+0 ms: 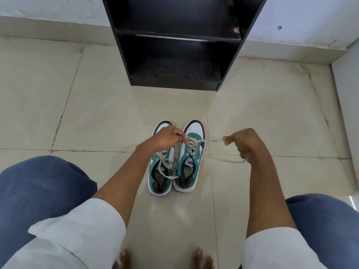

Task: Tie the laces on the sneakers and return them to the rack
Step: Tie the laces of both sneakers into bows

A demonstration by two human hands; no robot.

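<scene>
Two teal-and-white sneakers stand side by side on the floor, toes pointing at the rack. The left sneaker (160,171) has loose laces lying across its opening. Over the right sneaker (191,162) my left hand (169,137) pinches one end of its cream lace (194,144) near the top eyelets. My right hand (243,142), blurred, is to the right of the shoe with its fingers closed on the other lace end, which is stretched out sideways and trails below the hand. The black shoe rack (174,55) stands against the wall ahead, its shelves empty.
Beige floor tiles (97,113) lie all around the shoes. My knees in blue trousers (38,191) frame both sides, and my bare toes (200,257) show at the bottom edge. A white wall (310,20) runs behind the rack.
</scene>
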